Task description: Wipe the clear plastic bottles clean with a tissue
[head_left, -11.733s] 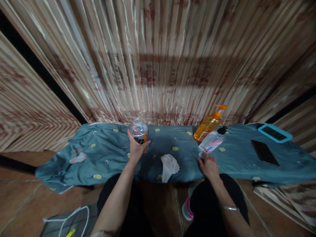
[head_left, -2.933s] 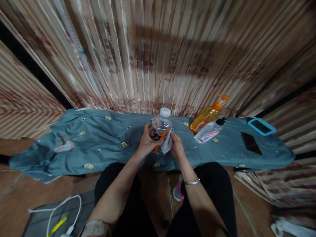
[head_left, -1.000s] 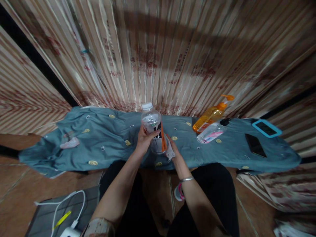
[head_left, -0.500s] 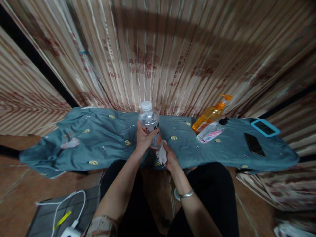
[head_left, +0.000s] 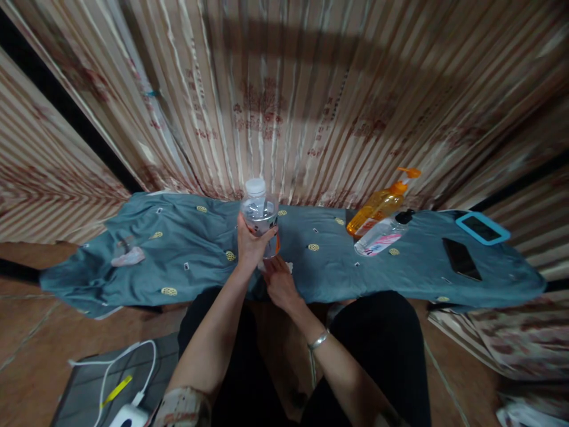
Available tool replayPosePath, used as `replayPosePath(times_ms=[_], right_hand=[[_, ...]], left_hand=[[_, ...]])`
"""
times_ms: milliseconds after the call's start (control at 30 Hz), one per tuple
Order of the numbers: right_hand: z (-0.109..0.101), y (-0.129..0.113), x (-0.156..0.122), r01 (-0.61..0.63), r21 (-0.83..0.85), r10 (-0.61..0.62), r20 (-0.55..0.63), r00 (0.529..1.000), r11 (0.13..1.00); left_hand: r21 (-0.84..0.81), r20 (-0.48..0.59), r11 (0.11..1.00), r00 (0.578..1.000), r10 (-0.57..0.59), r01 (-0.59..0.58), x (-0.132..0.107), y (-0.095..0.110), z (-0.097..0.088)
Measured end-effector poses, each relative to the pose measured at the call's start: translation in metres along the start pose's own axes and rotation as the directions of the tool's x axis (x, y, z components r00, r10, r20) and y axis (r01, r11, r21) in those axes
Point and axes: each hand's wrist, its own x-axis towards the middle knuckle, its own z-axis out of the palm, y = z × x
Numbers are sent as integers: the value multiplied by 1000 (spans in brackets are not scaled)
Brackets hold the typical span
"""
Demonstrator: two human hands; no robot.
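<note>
My left hand [head_left: 252, 242] is wrapped round a clear plastic bottle [head_left: 262, 209] with a white cap, which stands roughly upright above the cloth. Low at the bottle's near side is my right hand [head_left: 281, 281], its fingers closed on a crumpled white tissue [head_left: 290, 267]. Most of that tissue is hidden under the fingers, and it appears pressed against the bottle's lower part.
A teal patterned cloth [head_left: 329, 267] covers the narrow table. To the right lie an orange pump bottle [head_left: 377, 207], a clear black-topped bottle [head_left: 380, 237], a dark phone [head_left: 461, 259] and a blue-framed device [head_left: 482, 228]. Another crumpled tissue [head_left: 128, 257] rests at left.
The bottle and my left hand have shifted slightly left. My right hand has swung left with the tissue, from beside the bottle to its near lower side.
</note>
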Motion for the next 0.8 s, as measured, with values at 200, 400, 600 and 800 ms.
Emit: replayPosePath(times_ms=[200,400,600,800], right_hand=[[-31,1,-48,174,-51,-168,96,981,983],[-111,89,-35,-193,-159,167,-165,972,968],[-132,139,32,-417,-225,339,-317,886,880],[-27,81,85,-213,-289,178,-140,974,933]], left_hand=[[-28,53,999,998,32,-31,1,-2,5],[-35,75,997,995,65,-62,4,-11,-1],[-85,30,996,1000,-7,10,13,-23,-8],[-217,35,976,999,-9,16,14,-38,-4]])
